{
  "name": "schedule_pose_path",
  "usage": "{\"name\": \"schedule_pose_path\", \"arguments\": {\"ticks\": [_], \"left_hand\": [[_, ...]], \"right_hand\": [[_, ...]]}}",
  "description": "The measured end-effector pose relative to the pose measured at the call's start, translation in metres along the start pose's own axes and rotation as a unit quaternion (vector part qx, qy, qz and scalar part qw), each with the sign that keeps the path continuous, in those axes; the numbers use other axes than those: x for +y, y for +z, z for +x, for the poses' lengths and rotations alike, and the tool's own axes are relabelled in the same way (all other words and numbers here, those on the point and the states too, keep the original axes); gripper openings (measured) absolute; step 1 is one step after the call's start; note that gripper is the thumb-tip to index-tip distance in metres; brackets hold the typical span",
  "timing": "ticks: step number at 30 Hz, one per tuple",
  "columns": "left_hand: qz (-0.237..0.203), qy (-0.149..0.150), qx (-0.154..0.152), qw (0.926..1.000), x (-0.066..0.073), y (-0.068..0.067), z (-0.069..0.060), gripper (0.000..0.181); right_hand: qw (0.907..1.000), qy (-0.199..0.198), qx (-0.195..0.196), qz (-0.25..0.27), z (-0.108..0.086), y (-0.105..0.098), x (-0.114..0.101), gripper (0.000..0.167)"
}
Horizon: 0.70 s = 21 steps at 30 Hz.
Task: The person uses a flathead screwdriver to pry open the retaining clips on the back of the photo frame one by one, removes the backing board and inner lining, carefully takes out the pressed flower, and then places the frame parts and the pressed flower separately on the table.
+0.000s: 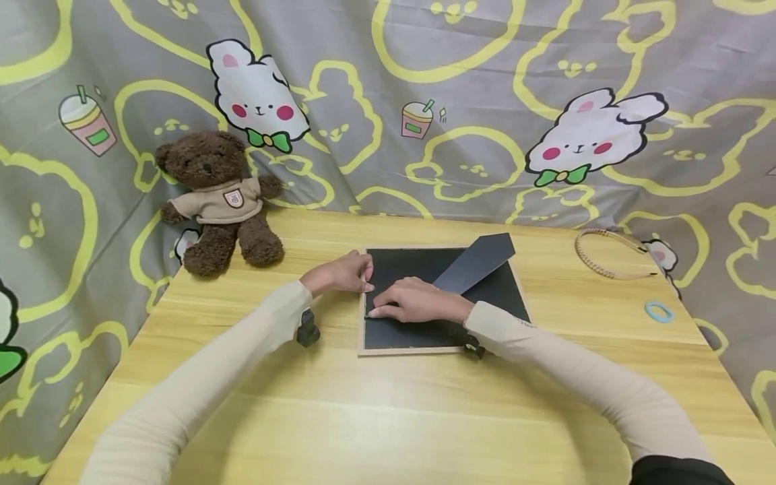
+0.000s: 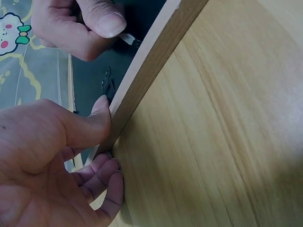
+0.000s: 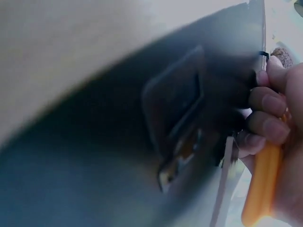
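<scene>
A picture frame with a thin wooden rim lies back side up, its black backing showing and a dark stand leg raised from it. My left hand grips the frame's left edge, thumb on top and fingers curled at the outer side. Over the backing, my right hand holds a tool with an orange handle; a small metal tip shows by its thumb in the left wrist view. The tool's kind is hidden by the fingers. A small metal hanger sits near my left thumb.
A brown teddy bear sits at the table's back left. At the right lie a braided headband and a blue hair tie. A patterned curtain hangs behind the wooden table.
</scene>
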<state>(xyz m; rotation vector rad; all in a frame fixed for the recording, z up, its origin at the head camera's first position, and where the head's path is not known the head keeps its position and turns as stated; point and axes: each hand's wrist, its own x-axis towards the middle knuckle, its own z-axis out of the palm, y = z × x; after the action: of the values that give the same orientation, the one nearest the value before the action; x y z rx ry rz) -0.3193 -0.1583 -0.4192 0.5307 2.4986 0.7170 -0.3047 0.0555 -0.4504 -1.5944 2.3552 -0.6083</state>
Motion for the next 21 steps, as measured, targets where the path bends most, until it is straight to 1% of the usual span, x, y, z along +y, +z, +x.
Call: {"name": "schedule_pose_path", "arguments": {"ticks": [3,7,9,12,15,16,18,20,21], "left_hand": [[-0.006,0.005,-0.001,1.0000,-0.001,0.000,-0.003,0.022],[-0.010,0.015,0.004,0.9998,-0.007,0.001,-0.007,0.021],[-0.012,0.022,0.006,0.9997,-0.010,0.002,-0.006,0.019],[-0.025,0.036,0.010,0.9990,-0.010,0.003,-0.005,0.019],[-0.035,0.042,0.013,0.9984,-0.010,0.003,-0.004,0.018],[-0.034,0.044,0.014,0.9983,-0.009,0.004,-0.004,0.019],[-0.035,0.044,0.014,0.9983,-0.010,0.004,-0.003,0.019],[-0.036,0.044,0.013,0.9983,-0.010,0.005,-0.003,0.018],[-0.037,0.045,0.011,0.9982,-0.011,0.005,-0.003,0.018]], "right_hand": [[0.9999,0.001,-0.011,0.009,0.002,-0.001,-0.002,0.042],[0.9988,0.012,-0.033,0.033,0.004,-0.006,-0.003,0.040],[0.9988,0.021,-0.033,0.030,0.001,-0.013,-0.001,0.038],[0.9987,0.049,-0.016,0.000,-0.013,-0.032,0.005,0.033],[0.9944,0.100,-0.014,-0.030,-0.036,-0.057,0.016,0.025],[0.9915,0.124,-0.017,-0.035,-0.045,-0.065,0.022,0.029],[0.9844,0.171,-0.020,-0.036,-0.062,-0.078,0.034,0.046],[0.9758,0.217,-0.020,-0.018,-0.076,-0.084,0.049,0.061],[0.9724,0.233,-0.018,-0.003,-0.082,-0.085,0.057,0.063]]}}
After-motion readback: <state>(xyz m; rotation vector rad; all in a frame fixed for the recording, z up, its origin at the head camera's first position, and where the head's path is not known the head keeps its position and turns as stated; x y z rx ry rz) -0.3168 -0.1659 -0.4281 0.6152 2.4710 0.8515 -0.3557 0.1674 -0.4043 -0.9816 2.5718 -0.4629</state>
